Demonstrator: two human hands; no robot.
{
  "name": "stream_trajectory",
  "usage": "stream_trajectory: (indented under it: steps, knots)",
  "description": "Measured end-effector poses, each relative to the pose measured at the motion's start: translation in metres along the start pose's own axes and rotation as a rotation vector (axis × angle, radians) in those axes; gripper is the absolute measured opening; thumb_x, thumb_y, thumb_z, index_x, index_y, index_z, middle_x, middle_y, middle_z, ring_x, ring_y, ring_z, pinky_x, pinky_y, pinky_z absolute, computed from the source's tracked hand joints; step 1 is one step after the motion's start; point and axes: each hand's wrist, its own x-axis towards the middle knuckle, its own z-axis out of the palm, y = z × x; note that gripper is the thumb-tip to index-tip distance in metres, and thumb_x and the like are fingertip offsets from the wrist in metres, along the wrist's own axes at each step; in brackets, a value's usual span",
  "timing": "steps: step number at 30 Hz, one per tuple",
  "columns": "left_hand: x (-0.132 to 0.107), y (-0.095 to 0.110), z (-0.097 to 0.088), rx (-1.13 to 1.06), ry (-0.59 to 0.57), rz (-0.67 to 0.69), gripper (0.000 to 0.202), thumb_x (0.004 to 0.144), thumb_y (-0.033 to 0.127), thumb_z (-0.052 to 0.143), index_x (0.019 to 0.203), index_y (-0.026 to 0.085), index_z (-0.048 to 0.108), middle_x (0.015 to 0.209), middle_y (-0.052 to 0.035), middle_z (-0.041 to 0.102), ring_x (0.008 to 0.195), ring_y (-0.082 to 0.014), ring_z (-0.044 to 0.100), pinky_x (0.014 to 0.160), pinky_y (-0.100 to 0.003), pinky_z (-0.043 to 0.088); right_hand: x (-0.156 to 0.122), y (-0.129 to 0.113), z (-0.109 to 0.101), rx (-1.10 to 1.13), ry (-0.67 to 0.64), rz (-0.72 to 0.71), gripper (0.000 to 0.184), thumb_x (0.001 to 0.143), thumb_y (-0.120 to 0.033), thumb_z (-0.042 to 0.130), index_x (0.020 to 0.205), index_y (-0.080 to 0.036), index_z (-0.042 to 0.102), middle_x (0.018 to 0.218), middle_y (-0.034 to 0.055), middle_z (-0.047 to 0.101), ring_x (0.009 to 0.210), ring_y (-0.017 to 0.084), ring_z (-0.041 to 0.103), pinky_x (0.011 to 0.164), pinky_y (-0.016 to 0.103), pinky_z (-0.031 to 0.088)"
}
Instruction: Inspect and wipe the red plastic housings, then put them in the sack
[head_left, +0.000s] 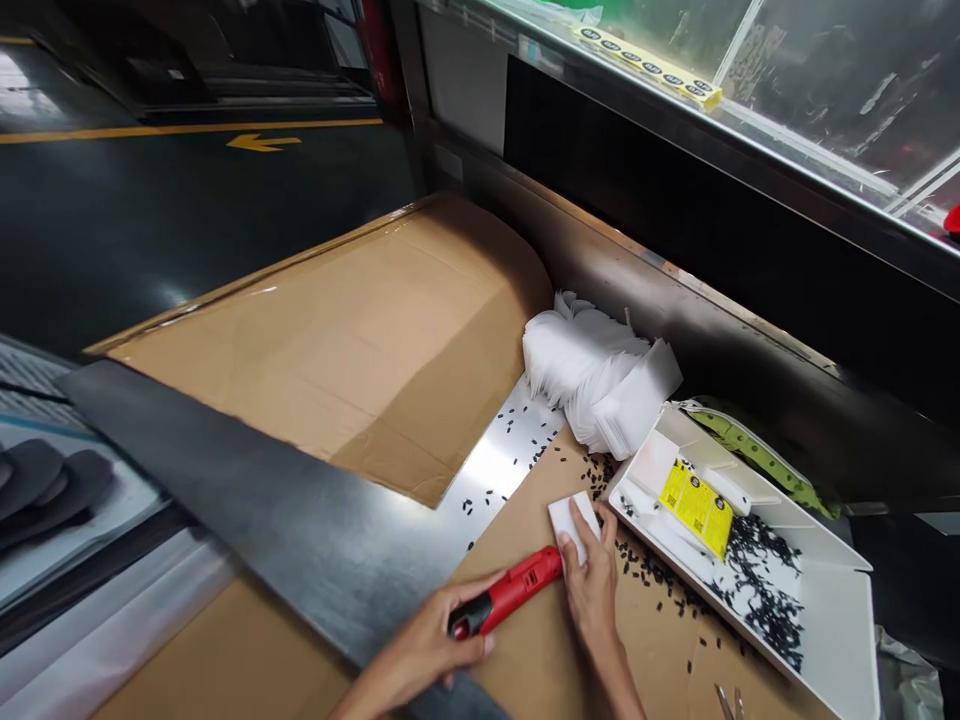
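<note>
My left hand [420, 655] is closed round the handle of a red and black hand tool [504, 595], whose tip points at a small white card [574, 522]. My right hand [591, 580] lies on that card, fingers stretched flat, pressing it onto the brown cardboard [540, 650]. Just beyond the card lies a heap of white cards [600, 375].
A white tray [832, 610] at the right holds yellow labels [697, 508] and many small black bits [761, 590]; more bits are scattered over the cardboard and metal sheet [499, 460]. A large cardboard sheet [337, 340] lies at the left. Dark insoles [37, 480] sit far left.
</note>
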Motion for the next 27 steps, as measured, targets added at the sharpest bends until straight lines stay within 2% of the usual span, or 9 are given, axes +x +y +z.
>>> stream_trajectory:
  steps: [2, 4, 7, 10, 12, 17, 21, 24, 27]
  knots:
    - [-0.003, -0.007, 0.008, 0.107, 0.101, 0.055, 0.07, 0.066, 0.03, 0.063, 0.135, 0.019, 0.052, 0.129, -0.0121, 0.062, 0.104, -0.0315, 0.06, 0.085, -0.041, 0.053, 0.0, -0.004, -0.013, -0.003, -0.018, -0.002, 0.043, 0.094, -0.045, 0.045, 0.13, -0.025, 0.059, 0.133, 0.0132, 0.042, 0.126, 0.031, 0.047, 0.094, 0.042, 0.052]
    - [-0.006, -0.012, 0.016, 0.284, 0.228, 0.098, 0.066, 0.073, 0.023, 0.054, 0.139, 0.019, 0.047, 0.131, -0.0141, 0.061, 0.119, -0.0347, 0.054, 0.101, -0.048, 0.042, -0.011, -0.012, -0.024, -0.015, -0.069, -0.045, 0.04, 0.094, -0.042, 0.047, 0.13, -0.028, 0.058, 0.136, 0.0121, 0.041, 0.128, 0.03, 0.047, 0.095, 0.041, 0.051]
    - [-0.012, -0.01, 0.024, 0.593, 0.344, 0.148, 0.069, 0.083, 0.013, 0.037, 0.15, 0.022, 0.023, 0.122, -0.0137, 0.066, 0.114, -0.0298, 0.061, 0.092, -0.041, 0.05, -0.033, -0.028, -0.032, -0.056, -0.19, -0.174, 0.039, 0.094, -0.035, 0.047, 0.132, -0.033, 0.056, 0.14, 0.0102, 0.04, 0.13, 0.028, 0.046, 0.101, 0.041, 0.048]
    - [-0.016, 0.0, 0.026, 0.753, 0.331, 0.178, 0.085, 0.079, 0.002, 0.033, 0.151, 0.026, -0.006, 0.135, -0.0104, 0.059, 0.116, -0.0219, 0.06, 0.089, -0.029, 0.05, -0.039, -0.042, -0.03, -0.14, -0.295, -0.219, 0.04, 0.093, -0.031, 0.048, 0.132, -0.035, 0.055, 0.141, 0.0097, 0.042, 0.128, 0.028, 0.049, 0.099, 0.041, 0.05]
    - [-0.016, 0.006, 0.027, 0.816, 0.32, 0.176, 0.092, 0.076, -0.003, 0.031, 0.148, 0.027, -0.017, 0.141, -0.0102, 0.054, 0.115, -0.0193, 0.061, 0.089, -0.026, 0.049, -0.038, -0.047, -0.026, -0.188, -0.302, -0.197, 0.039, 0.093, -0.03, 0.048, 0.13, -0.034, 0.058, 0.139, 0.0101, 0.044, 0.126, 0.028, 0.052, 0.097, 0.04, 0.052]
    - [-0.01, 0.004, 0.032, 0.938, 0.359, 0.173, 0.091, 0.075, -0.006, 0.028, 0.146, 0.021, -0.022, 0.13, -0.0127, 0.063, 0.113, -0.0182, 0.062, 0.094, -0.026, 0.048, -0.039, -0.056, -0.017, -0.218, -0.164, -0.173, 0.04, 0.093, -0.03, 0.044, 0.131, -0.029, 0.058, 0.142, 0.0136, 0.039, 0.126, 0.031, 0.052, 0.094, 0.04, 0.054]
    - [-0.004, -0.005, 0.035, 0.967, 0.426, 0.235, 0.089, 0.076, -0.005, 0.027, 0.147, 0.022, -0.021, 0.131, -0.013, 0.062, 0.115, -0.0193, 0.061, 0.086, -0.024, 0.051, -0.039, -0.063, -0.012, -0.288, -0.214, -0.085, 0.041, 0.091, -0.024, 0.044, 0.128, -0.026, 0.061, 0.138, 0.0153, 0.044, 0.124, 0.032, 0.054, 0.093, 0.043, 0.054]
    - [-0.003, -0.006, 0.036, 0.977, 0.449, 0.268, 0.089, 0.077, -0.005, 0.023, 0.143, 0.022, -0.029, 0.126, -0.0118, 0.066, 0.108, -0.0196, 0.066, 0.082, -0.026, 0.053, -0.039, -0.068, -0.008, -0.294, -0.212, -0.082, 0.043, 0.09, -0.025, 0.045, 0.132, -0.028, 0.057, 0.143, 0.015, 0.039, 0.127, 0.033, 0.051, 0.094, 0.044, 0.053]
    - [-0.006, -0.006, 0.033, 0.921, 0.426, 0.296, 0.09, 0.077, -0.007, 0.021, 0.139, 0.025, -0.037, 0.116, -0.0082, 0.071, 0.099, -0.0194, 0.069, 0.078, -0.029, 0.054, -0.023, -0.077, -0.013, -0.288, -0.234, -0.071, 0.044, 0.087, -0.021, 0.048, 0.129, -0.025, 0.06, 0.138, 0.0148, 0.045, 0.125, 0.032, 0.052, 0.096, 0.043, 0.051]
